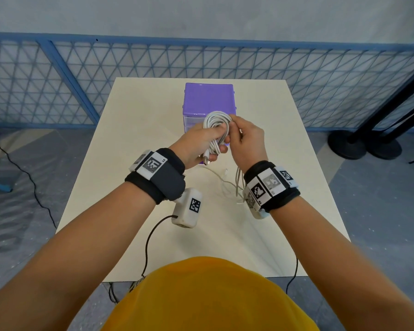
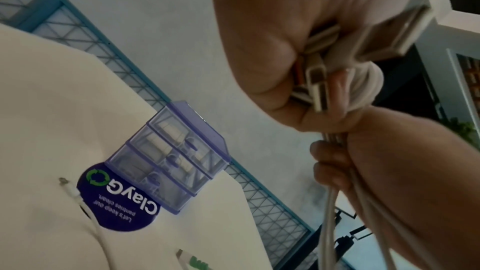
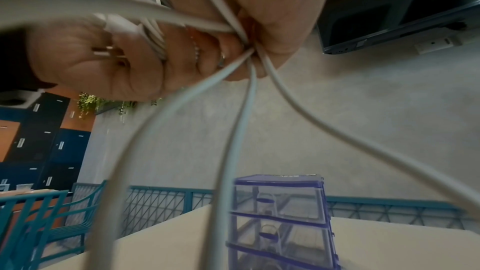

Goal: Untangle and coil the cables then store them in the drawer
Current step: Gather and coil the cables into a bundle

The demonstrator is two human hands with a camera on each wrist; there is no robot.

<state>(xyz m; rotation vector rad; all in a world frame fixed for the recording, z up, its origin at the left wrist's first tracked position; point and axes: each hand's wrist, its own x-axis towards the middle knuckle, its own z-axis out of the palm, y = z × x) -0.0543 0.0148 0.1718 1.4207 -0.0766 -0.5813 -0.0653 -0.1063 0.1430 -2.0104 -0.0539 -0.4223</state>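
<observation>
My left hand (image 1: 201, 145) grips a coil of white cable (image 1: 216, 121) held up in front of the purple drawer unit (image 1: 208, 96). A USB plug (image 1: 206, 160) sticks out below its fingers. My right hand (image 1: 246, 139) pinches the strands that leave the coil, and those loose strands (image 1: 237, 182) hang down to the table. In the left wrist view two plugs (image 2: 318, 89) lie in my left palm (image 2: 259, 48), and my right hand (image 2: 389, 161) holds several strands (image 2: 328, 213). The right wrist view shows the strands (image 3: 241, 130) fanning out from my right fingers (image 3: 275, 28).
The drawer unit (image 3: 283, 210) has three clear drawers, all pushed in. A round purple sticker (image 2: 116, 198) lies on the cream table (image 1: 134, 130) in front of it. Another white cable end (image 2: 78, 196) rests on the table. A blue mesh fence (image 1: 58, 80) runs behind.
</observation>
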